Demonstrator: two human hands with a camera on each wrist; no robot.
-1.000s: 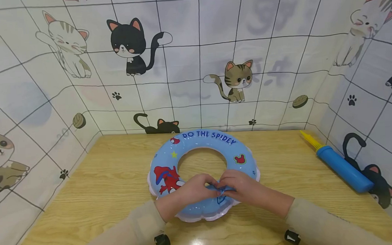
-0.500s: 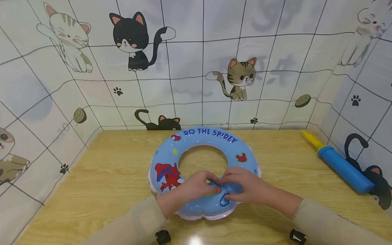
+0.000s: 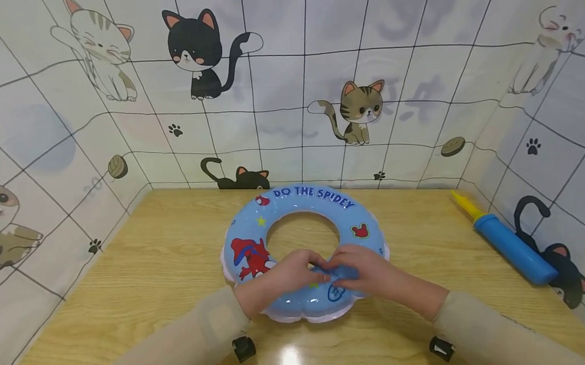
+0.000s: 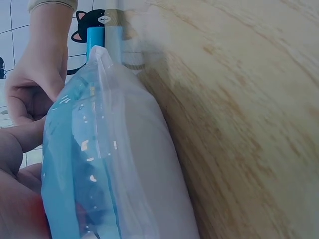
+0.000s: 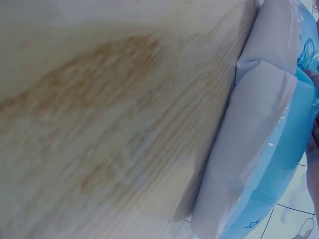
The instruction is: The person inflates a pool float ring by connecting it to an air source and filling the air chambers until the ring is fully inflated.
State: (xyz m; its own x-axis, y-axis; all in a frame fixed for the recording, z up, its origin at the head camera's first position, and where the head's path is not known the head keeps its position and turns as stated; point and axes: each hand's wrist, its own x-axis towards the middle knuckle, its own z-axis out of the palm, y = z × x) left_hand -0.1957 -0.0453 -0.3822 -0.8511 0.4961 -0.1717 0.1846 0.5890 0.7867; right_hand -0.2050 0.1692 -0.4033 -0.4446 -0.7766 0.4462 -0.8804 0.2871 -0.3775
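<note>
An inflated light-blue swim ring (image 3: 305, 305), printed with a red Spidey figure and lettering, lies flat on the wooden table. Both hands meet over its near part, by the inner edge. With thumb and fingers my left hand (image 3: 290, 275) pinches the ring's film at a small spot. Right beside it, my right hand (image 3: 365, 268) pinches the same area, fingertips almost touching the left ones. What sits between the fingertips is hidden. From the left wrist view, the ring's side (image 4: 65, 164) looks plump, with the right hand (image 4: 42, 74) behind it.
A blue hand pump (image 3: 515, 250) with a yellow nozzle lies at the table's right edge. Cat-print cloth (image 3: 287, 93) walls off the back and both sides. Bare wood (image 3: 161, 252) stretches left of the ring.
The right hand's fingers spread a little over the film, then drew back in toward the left fingertips. The left hand has hardly moved. The head view has tilted slightly, and the ring stays put.
</note>
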